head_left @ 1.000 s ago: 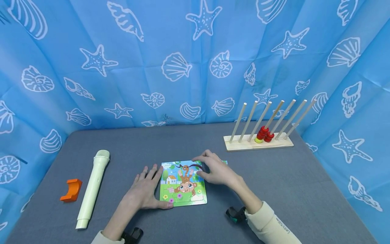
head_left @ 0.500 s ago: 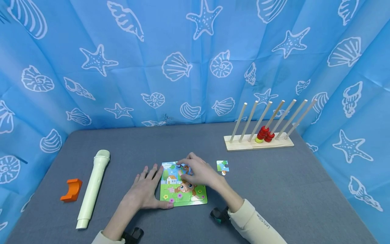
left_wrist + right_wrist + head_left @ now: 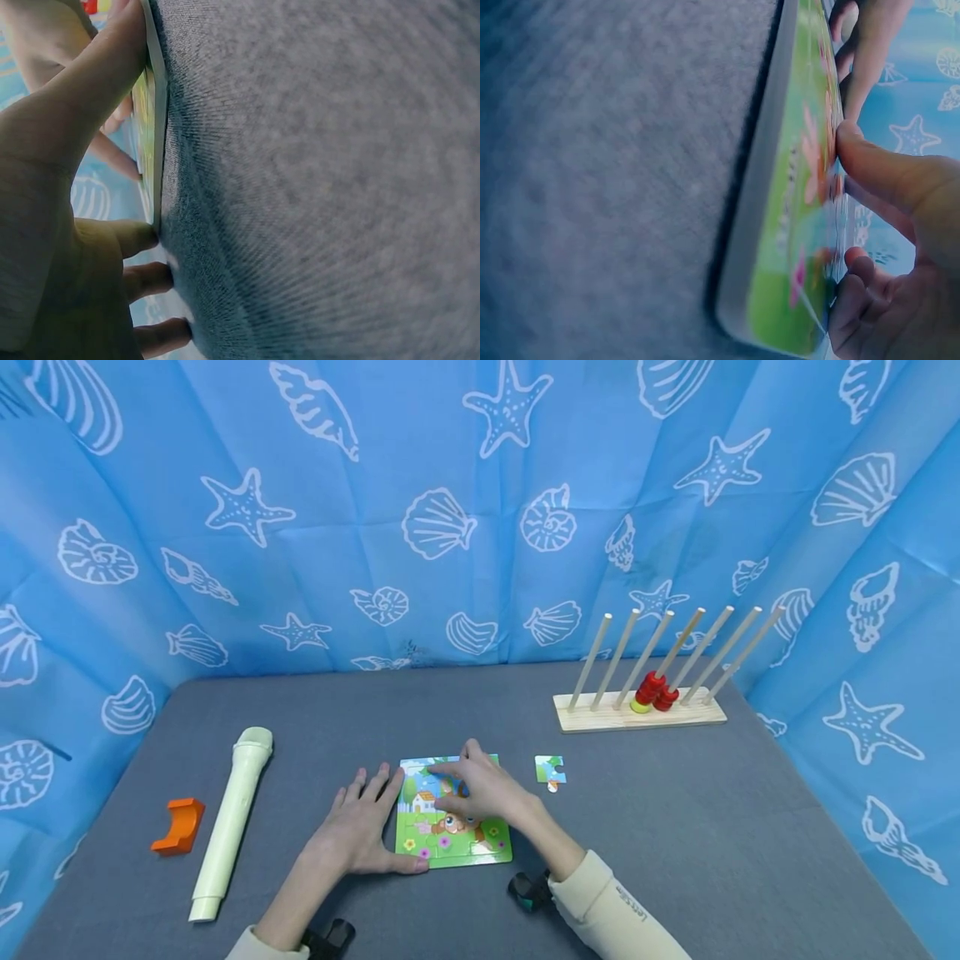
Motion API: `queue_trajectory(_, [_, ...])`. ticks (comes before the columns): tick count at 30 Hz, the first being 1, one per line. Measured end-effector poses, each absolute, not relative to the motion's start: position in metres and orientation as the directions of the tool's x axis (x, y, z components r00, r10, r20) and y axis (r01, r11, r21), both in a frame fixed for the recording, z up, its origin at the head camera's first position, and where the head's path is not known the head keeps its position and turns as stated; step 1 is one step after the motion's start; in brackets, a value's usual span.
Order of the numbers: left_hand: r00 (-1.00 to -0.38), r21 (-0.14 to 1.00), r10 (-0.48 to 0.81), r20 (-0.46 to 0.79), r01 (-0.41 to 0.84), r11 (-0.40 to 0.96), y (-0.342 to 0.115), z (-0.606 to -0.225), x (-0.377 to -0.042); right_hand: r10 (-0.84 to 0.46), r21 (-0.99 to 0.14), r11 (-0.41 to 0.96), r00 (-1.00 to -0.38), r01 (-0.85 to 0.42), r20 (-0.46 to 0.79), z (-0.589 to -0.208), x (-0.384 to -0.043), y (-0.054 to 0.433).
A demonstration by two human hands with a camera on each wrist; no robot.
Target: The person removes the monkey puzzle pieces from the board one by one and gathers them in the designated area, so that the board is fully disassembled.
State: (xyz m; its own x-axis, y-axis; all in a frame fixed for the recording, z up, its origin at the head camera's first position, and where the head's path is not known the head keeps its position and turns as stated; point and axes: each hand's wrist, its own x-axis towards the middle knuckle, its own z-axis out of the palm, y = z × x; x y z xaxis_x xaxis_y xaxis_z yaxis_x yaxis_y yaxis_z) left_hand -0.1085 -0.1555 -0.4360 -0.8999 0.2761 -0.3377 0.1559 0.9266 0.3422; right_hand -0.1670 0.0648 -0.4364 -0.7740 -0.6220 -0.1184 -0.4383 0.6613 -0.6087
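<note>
A square jigsaw puzzle [image 3: 457, 853] with a cartoon monkey, house and flowers lies on the table. My left hand [image 3: 356, 828] rests at its left side, fingers spread, index fingertip at the upper left edge and thumb on the lower edge. My right hand [image 3: 486, 787] covers the upper right of the puzzle. Its thumb and index finger reach apart onto the picture, and in the right wrist view the thumb [image 3: 862, 150] touches the surface. What lies under this hand is hidden. A loose puzzle piece [image 3: 550, 768] lies to the right.
To the left lie a pale green toy microphone [image 3: 231, 827] and an orange curved block [image 3: 178, 827]. A wooden peg stand [image 3: 592, 720] with red and yellow beads stands at the back right. A blue seashell curtain [image 3: 315, 560] hangs behind the grey table.
My right hand has moved left across the puzzle from its upper right side, and the loose piece at the right has come into full view. My left hand stays in place.
</note>
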Motion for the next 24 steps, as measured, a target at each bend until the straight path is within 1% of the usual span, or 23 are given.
queue_trajectory(6, [-0.9, 0.341, 0.277, -0.337, 0.158, 0.927, -0.1549, -0.4357, -0.1088, -0.632, -0.6, 0.656, -0.768, -0.458, -0.105, -0.4381, -0.1682, 0.0666])
queue_trajectory(12, [-0.902, 0.336, 0.269, -0.339, 0.151, 0.93, -0.1553, -0.4359, -0.1083, -0.633, -0.595, 0.664, -0.764, -0.453, -0.125, -0.4365, -0.1693, 0.0664])
queue_trajectory(18, [-0.902, 0.338, 0.267, -0.341, 0.147, 0.93, -0.1551, -0.4367, -0.1082, -0.606, -0.601, 0.684, -0.781, -0.414, -0.151, -0.4355, -0.1696, 0.0645])
queue_trajectory(24, [-0.899, 0.339, 0.27, -0.346, 0.149, 0.929, -0.1544, -0.4373, -0.1079, -0.567, -0.583, 0.719, -0.804, -0.378, -0.178, -0.4342, -0.1675, 0.0628])
